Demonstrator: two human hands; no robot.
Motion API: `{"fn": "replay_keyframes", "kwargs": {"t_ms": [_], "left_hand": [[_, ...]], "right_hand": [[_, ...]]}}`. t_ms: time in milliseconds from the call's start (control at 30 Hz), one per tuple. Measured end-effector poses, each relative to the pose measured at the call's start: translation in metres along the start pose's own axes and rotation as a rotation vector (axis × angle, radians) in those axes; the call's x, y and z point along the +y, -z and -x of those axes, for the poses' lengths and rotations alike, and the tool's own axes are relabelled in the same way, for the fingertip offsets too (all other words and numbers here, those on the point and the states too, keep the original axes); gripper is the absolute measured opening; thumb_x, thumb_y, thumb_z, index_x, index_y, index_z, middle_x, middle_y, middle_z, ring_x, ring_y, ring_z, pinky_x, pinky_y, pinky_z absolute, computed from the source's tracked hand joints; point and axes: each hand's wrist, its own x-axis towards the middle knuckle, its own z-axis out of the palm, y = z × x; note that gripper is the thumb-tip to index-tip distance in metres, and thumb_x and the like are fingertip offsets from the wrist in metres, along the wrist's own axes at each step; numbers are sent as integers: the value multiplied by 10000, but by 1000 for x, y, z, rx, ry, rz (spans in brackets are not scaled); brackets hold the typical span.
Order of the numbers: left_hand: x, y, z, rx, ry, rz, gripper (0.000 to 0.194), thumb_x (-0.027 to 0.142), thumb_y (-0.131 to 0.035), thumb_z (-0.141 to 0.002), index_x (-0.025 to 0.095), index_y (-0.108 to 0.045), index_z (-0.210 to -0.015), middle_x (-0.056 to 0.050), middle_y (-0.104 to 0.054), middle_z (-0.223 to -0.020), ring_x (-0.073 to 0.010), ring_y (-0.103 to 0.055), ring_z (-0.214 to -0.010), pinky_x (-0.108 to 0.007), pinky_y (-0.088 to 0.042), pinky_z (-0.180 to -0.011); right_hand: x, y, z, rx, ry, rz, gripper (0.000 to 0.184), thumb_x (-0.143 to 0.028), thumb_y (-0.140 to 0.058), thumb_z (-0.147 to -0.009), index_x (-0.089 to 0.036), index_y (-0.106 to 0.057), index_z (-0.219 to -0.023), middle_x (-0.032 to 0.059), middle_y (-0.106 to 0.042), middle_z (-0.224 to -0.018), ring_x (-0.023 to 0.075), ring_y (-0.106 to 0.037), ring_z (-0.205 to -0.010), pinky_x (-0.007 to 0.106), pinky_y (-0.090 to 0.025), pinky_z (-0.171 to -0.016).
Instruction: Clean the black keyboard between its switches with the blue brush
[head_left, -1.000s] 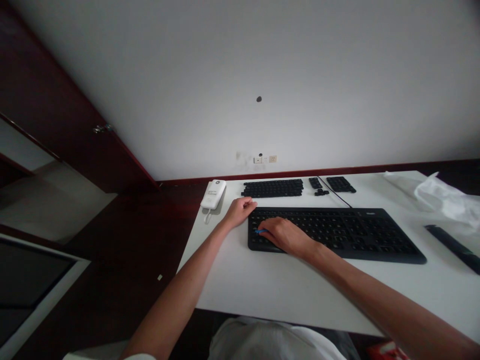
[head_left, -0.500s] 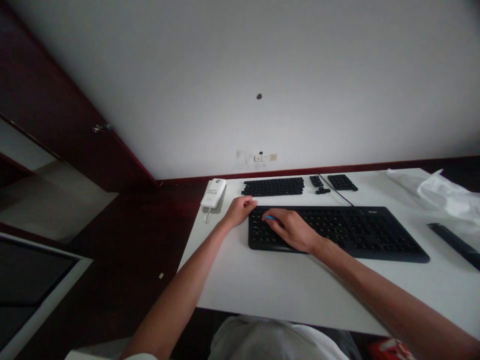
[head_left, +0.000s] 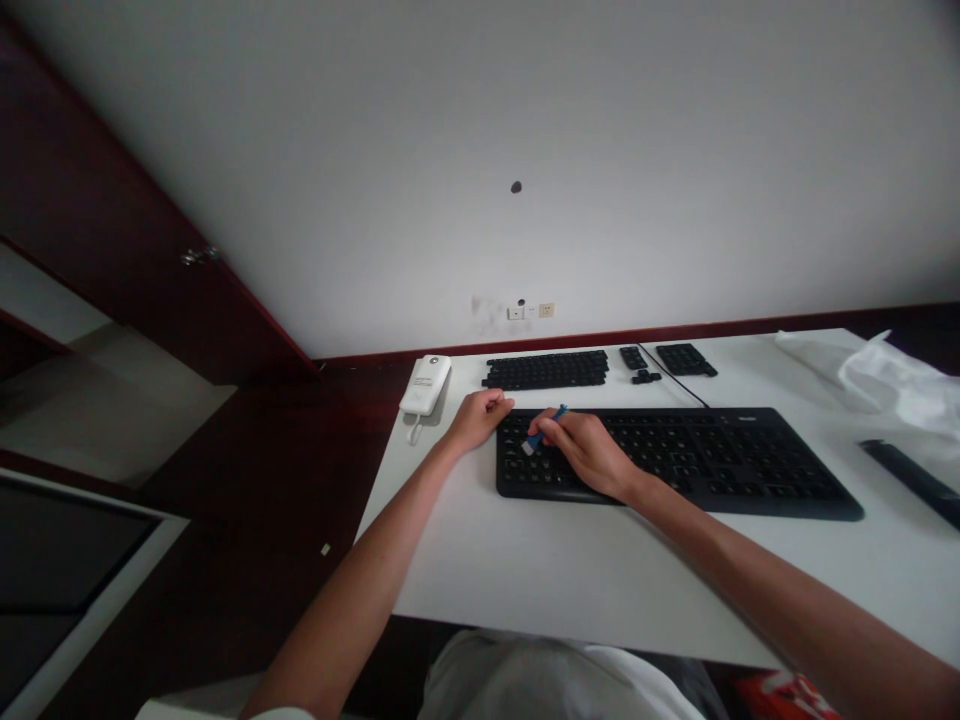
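Observation:
A black keyboard (head_left: 697, 465) lies across the white table (head_left: 570, 570). My right hand (head_left: 585, 455) rests over its left end, fingers closed on a small blue tool (head_left: 541, 432) whose light tip touches the keys. My left hand (head_left: 478, 418) sits curled in a loose fist on the table against the keyboard's upper left corner; nothing shows in it.
Rows of loose black keycaps (head_left: 546, 369) and smaller keycap groups (head_left: 684, 359) lie at the back of the table. A white device (head_left: 426, 385) with a cord sits at the back left. A white plastic bag (head_left: 892, 385) and a dark bar (head_left: 911, 480) are at the right.
My right hand has moved from the keyboard's lower left rows up toward the top rows, and the blue tool is now tilted with more of it showing. My left hand stayed put.

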Motion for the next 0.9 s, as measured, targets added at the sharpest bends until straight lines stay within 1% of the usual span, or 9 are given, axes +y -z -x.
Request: {"fn": "replay_keyframes", "kwargs": {"t_ms": [100, 200, 267, 367, 500, 567, 667, 800, 900], "left_hand": [[-2, -1, 0, 2, -5, 3, 469, 534, -516, -946, 182, -389, -663, 44, -358, -636, -112, -337, -628, -261, -259, -595], [-3, -2, 0, 7, -7, 8, 450, 516, -517, -945, 181, -396, -669, 42, -366, -644, -113, -346, -636, -258, -267, -603], [-3, -2, 0, 7, -2, 11, 445, 511, -520, -942, 181, -401, -668, 42, -367, -643, -113, -346, -633, -259, -263, -598], [-4, -2, 0, 5, 6, 9, 447, 514, -524, -939, 180, -406, -667, 42, -371, -640, -113, -348, -628, -260, -255, -591], [-5, -2, -1, 11, 3, 9, 439, 508, -522, -941, 181, -411, -671, 42, -370, -641, -114, -355, -632, -259, -262, -595], [-6, -3, -1, 14, -3, 5, 439, 500, -523, -943, 181, -406, -665, 42, -368, -638, -114, -352, -631, -260, -267, -599], [-7, -3, -2, 12, -6, 0, 438, 493, -527, -943, 181, -404, -662, 43, -373, -637, -113, -355, -632, -261, -272, -602], [-6, -3, -1, 12, 0, 1, 435, 498, -522, -946, 183, -410, -668, 41, -372, -641, -116, -362, -636, -262, -271, -601], [-5, -3, -1, 11, 1, -2, 439, 503, -521, -946, 183, -408, -668, 42, -373, -641, -116, -360, -636, -263, -268, -599]], "right_hand": [[0, -6, 1, -75, 37, -57, 448, -453, -405, -1080, -188, -749, -967, 63, -753, -1011, 192, -692, -851, 291, -522, -821], [0, -8, 1, -141, 47, -83, 453, -443, -396, -1088, -188, -756, -984, 59, -754, -992, 183, -690, -826, 288, -521, -803], [-1, -8, 2, -128, 47, -97, 483, -454, -380, -1091, -184, -753, -943, 63, -755, -971, 186, -689, -824, 293, -523, -805], [0, -7, 2, -97, 54, -111, 506, -478, -375, -1090, -181, -748, -919, 75, -755, -1011, 198, -696, -880, 301, -528, -843], [0, -9, 3, -184, 73, -121, 510, -484, -371, -1091, -174, -755, -962, 71, -753, -963, 184, -686, -827, 292, -532, -812], [-1, -11, 3, -182, 81, -152, 509, -478, -371, -1093, -172, -759, -969, 75, -754, -985, 181, -685, -839, 291, -535, -821], [-4, -12, 4, -167, 75, -172, 444, -468, -424, -1081, -187, -764, -1032, 77, -753, -1073, 189, -699, -917, 297, -540, -875], [-4, -12, 4, -219, 71, -191, 403, -439, -448, -1078, -192, -767, -1067, 69, -759, -1034, 189, -706, -914, 294, -548, -853], [-1, -13, 4, -149, 69, -200, 403, -427, -437, -1083, -192, -764, -1082, 73, -755, -1078, 191, -707, -930, 303, -546, -873]]}}
